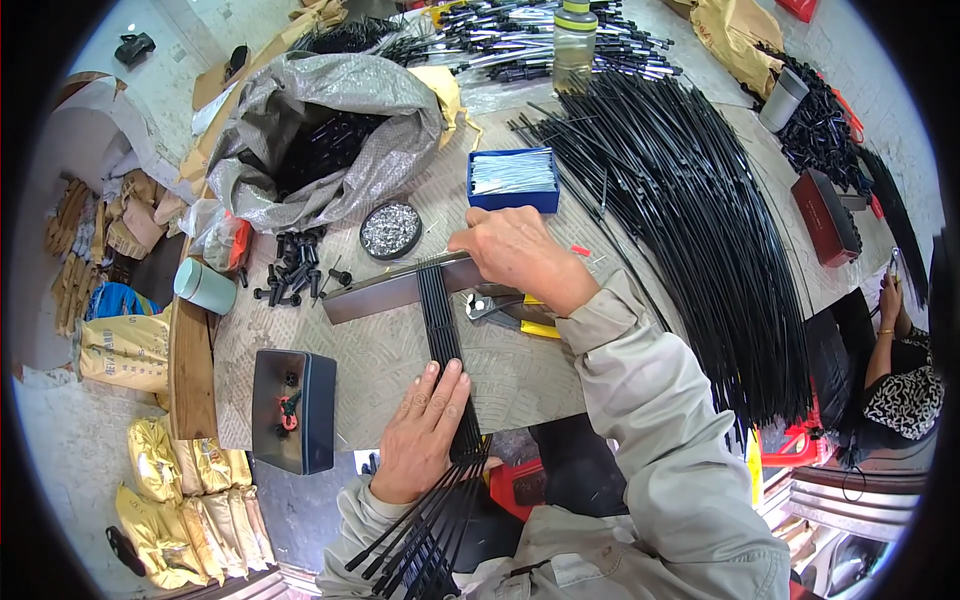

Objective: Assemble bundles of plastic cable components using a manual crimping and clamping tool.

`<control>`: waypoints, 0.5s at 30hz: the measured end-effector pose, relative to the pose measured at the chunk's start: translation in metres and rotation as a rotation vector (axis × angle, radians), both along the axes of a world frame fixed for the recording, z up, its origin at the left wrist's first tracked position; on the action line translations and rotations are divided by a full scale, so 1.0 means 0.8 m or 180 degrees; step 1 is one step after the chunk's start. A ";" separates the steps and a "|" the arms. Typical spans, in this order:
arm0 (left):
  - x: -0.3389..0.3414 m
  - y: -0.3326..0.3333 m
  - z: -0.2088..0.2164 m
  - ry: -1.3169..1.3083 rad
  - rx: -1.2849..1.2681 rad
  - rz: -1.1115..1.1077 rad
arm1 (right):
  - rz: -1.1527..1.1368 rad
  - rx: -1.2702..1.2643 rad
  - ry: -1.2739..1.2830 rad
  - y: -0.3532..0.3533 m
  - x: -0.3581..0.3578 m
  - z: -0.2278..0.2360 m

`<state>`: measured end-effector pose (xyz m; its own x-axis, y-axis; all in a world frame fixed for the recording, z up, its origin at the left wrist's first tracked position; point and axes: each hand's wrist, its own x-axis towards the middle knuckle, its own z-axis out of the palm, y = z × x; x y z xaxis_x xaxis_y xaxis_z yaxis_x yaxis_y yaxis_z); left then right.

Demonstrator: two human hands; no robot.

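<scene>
My left hand lies with fingers stretched flat over a row of thin black rods at the table's near edge. The rods lie side by side across a grey metal bar, and their near ends fan out over my lap. At the bar's right part my right hand is closed, thumb and forefinger together near the rods' far ends. What it pinches is too small to make out. Yellow-handled pincers lie below it. Beyond it stands a blue box of thin pale sticks.
A round black dish holds small silvery bits; loose black fittings lie left of it. Farther back is a grey sack. A dark bin stands at the left edge. Long black rods cover the right side. Another person's hand shows far right.
</scene>
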<state>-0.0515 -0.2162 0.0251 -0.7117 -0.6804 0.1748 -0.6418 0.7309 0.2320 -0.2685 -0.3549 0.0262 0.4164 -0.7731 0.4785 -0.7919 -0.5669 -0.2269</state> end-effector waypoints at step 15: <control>0.000 0.000 0.002 -0.0086 0.0030 0.0000 | 0.0171 -0.0065 -0.0153 -0.005 0.014 -0.008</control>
<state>-0.0515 -0.2159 0.0268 -0.7161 -0.6819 0.1490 -0.6480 0.7288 0.2214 -0.2574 -0.3591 0.0198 0.4331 -0.7402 0.5143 -0.7487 -0.6132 -0.2520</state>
